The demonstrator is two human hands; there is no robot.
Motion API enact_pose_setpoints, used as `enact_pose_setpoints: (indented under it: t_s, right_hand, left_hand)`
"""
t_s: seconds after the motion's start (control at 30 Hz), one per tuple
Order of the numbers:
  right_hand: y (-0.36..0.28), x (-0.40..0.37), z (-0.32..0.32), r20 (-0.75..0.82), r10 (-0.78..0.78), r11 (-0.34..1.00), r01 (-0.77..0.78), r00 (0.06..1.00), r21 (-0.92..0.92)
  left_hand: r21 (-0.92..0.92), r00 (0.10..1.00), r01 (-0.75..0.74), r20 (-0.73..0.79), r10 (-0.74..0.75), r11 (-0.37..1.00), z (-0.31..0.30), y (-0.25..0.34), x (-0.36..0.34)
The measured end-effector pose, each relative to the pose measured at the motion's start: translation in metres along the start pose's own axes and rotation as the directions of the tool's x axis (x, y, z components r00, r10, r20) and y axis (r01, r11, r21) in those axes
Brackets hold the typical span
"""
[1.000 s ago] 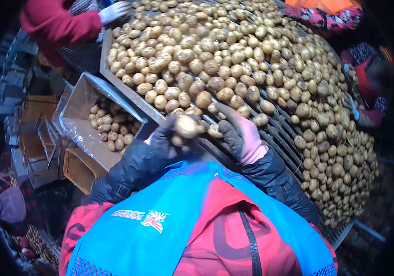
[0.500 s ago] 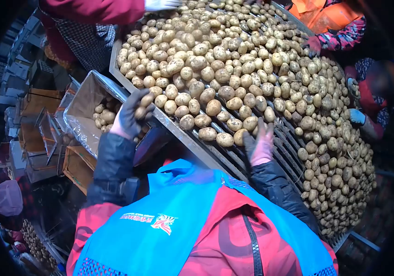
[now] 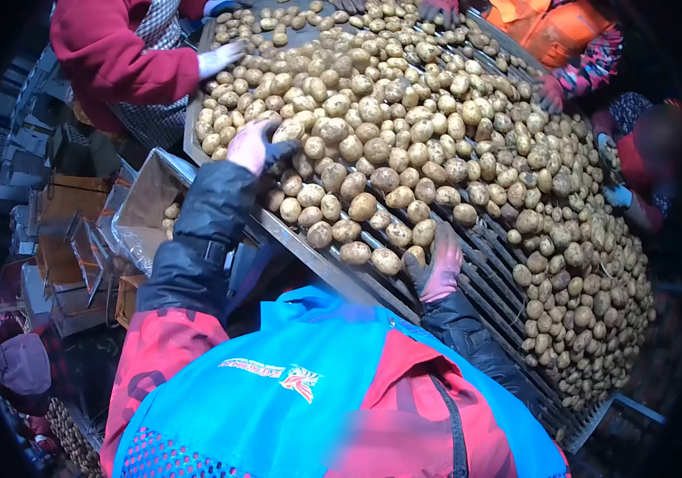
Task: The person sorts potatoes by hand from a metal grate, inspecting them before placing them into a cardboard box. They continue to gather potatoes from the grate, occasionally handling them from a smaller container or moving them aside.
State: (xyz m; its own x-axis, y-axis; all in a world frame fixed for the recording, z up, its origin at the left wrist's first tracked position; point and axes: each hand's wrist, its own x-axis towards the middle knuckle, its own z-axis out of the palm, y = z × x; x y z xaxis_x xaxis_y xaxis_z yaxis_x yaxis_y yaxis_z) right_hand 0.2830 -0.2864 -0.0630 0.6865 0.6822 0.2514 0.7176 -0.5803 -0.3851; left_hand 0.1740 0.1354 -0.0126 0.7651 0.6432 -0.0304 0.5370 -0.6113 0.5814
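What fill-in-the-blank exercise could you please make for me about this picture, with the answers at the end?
1. The person's left hand reaches over a layer of ____.
2. The person's vest, which bears a logo, is mainly ____ in colour.
3. In the picture, the plastic-lined box stands to the ____ of the slatted table.

Missing words: potatoes; blue; left.
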Motion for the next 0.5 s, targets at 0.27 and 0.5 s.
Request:
enact_pose_setpoints:
  t_s: [0.27,0.5]
  right_hand:
    - [0.005,0.001,0.002,-0.036,-0.042,0.995,0.045,0.998,0.092]
    - [0.007,0.004,0.004,-0.044,-0.102,0.982,0.107,0.994,0.155]
  left_hand:
    - [-0.895,0.967,0.138,0.029,-0.253,0.424,-0.032,-0.014,-0.105]
    - [-0.983,0.924,0.022,0.090,-0.372,-0.184,-0.024,-0.065,-0.256]
